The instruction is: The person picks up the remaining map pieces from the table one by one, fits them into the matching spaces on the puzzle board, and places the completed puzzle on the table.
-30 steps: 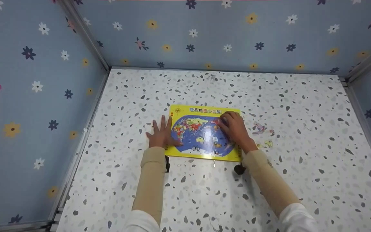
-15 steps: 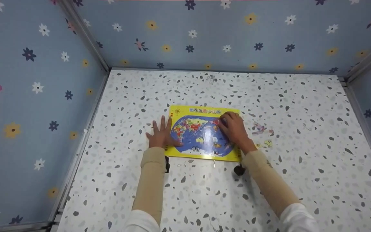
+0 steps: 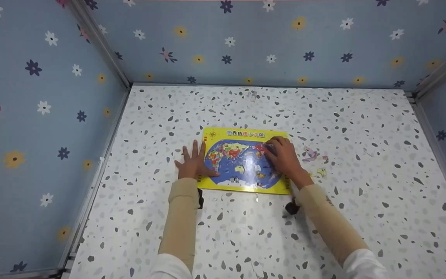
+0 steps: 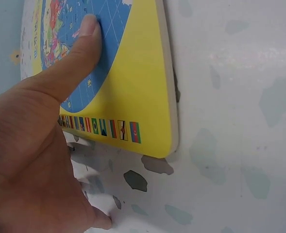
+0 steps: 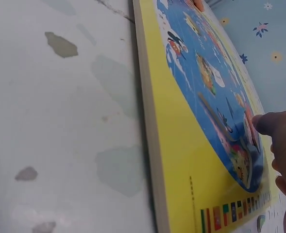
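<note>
A yellow-framed world map puzzle board (image 3: 223, 186) lies flat in the middle of the table. My left hand (image 3: 192, 164) rests at its left edge with fingers spread on the table; in the left wrist view the thumb (image 4: 87, 41) lies across the blue map. Over the upper right of the map, my right hand (image 3: 285, 157) bends its fingers around a small puzzle piece. The right wrist view has the thumb (image 5: 269, 122) at the edge of this pinkish puzzle piece (image 5: 250, 130), which sits slightly tilted in the map. The other fingertips are mostly hidden.
Loose puzzle pieces lie on the speckled table (image 3: 362, 217) right of the board: a purple-pink piece (image 3: 310, 154), a small one (image 3: 325, 159) and a yellow-green one (image 3: 321, 172). Blue flowered panels (image 3: 246, 42) enclose the back and sides.
My right wrist and forearm have shifted slightly right and toward me, while the fingers stay at the same spot on the map. The left hand keeps its place.
</note>
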Motion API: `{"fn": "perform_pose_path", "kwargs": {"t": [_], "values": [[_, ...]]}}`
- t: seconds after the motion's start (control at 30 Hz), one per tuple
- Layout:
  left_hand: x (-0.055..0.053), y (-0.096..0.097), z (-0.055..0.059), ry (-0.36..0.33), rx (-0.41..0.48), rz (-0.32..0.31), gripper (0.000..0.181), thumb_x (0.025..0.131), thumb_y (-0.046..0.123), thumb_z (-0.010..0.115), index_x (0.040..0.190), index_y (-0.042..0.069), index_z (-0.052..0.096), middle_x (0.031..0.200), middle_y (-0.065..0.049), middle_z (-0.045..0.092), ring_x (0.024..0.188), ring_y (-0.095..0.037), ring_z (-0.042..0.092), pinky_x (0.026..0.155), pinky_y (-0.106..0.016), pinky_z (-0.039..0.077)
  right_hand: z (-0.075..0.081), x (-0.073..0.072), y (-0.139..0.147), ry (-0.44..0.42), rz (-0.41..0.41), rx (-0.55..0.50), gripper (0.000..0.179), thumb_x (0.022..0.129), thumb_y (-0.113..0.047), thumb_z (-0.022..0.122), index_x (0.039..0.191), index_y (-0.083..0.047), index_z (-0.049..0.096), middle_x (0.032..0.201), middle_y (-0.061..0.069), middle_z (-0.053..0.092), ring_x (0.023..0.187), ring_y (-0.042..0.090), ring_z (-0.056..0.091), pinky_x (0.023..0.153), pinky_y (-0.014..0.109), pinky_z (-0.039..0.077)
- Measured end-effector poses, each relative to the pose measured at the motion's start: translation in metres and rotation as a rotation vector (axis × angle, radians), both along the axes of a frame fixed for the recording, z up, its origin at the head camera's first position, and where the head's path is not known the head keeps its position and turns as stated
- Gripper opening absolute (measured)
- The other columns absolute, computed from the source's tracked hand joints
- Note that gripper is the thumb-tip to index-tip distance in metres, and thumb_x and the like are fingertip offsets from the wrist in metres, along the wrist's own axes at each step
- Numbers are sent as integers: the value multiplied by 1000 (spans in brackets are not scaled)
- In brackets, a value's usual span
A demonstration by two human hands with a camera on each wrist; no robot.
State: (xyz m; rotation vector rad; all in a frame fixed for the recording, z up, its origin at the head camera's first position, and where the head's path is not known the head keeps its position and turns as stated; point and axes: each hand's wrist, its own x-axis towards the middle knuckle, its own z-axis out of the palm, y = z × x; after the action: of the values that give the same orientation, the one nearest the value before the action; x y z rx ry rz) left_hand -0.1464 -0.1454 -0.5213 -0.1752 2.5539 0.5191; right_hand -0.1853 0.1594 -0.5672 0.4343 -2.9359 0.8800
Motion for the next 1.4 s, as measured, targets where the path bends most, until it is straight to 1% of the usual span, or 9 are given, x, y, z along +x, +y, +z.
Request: {"fn": "perform_pose_path", "kwargs": {"t": [0.2,0.37,0.63,0.9,1.07,1.4], "values": [[2,0,1,17,7,6,118,70,54,78,156,23,2,162,-6,-10,146,-42,-10,108,-74,7,3,5,7,-26,-24,1,32,92,-27,64,121,-13,62,134,7,51,128,26,43,110,47,33],[2,1,1,16,7,10,117,71,53,78,156,23,2,162,-5,-10,146,-42,-10,107,-74,6,3,8,13,-11,-29,-13,30,92,-25,64,119,-12,63,132,8,52,125,27,44,109,47,35],[2,-2,0,16,13,4,119,70,55,78,155,24,1,162,-6,-11,146,-42,-11,107,-74,6,1,13,19,14,-33,-19,29,91,-25,65,117,-12,63,131,8,52,125,27,45,109,45,35],[2,-1,-1,23,24,8,119,70,55,78,155,24,2,162,-6,-11,146,-43,-10,107,-74,6,0,16,25,-9,-57,-37,30,93,-23,64,120,-12,62,133,7,50,125,26,44,109,46,34],[2,-1,0,30,18,9,118,70,55,78,155,24,3,162,-6,-10,146,-43,-9,107,-74,7,1,19,32,10,-63,-45,28,94,-22,62,120,-10,62,132,8,51,125,27,45,109,46,34],[2,-1,-1,21,15,10,119,70,56,78,155,24,2,162,-5,-10,146,-42,-11,107,-74,6,0,20,43,-26,-133,-65,28,95,-25,60,121,-13,62,135,5,48,131,25,40,112,48,30]]}}
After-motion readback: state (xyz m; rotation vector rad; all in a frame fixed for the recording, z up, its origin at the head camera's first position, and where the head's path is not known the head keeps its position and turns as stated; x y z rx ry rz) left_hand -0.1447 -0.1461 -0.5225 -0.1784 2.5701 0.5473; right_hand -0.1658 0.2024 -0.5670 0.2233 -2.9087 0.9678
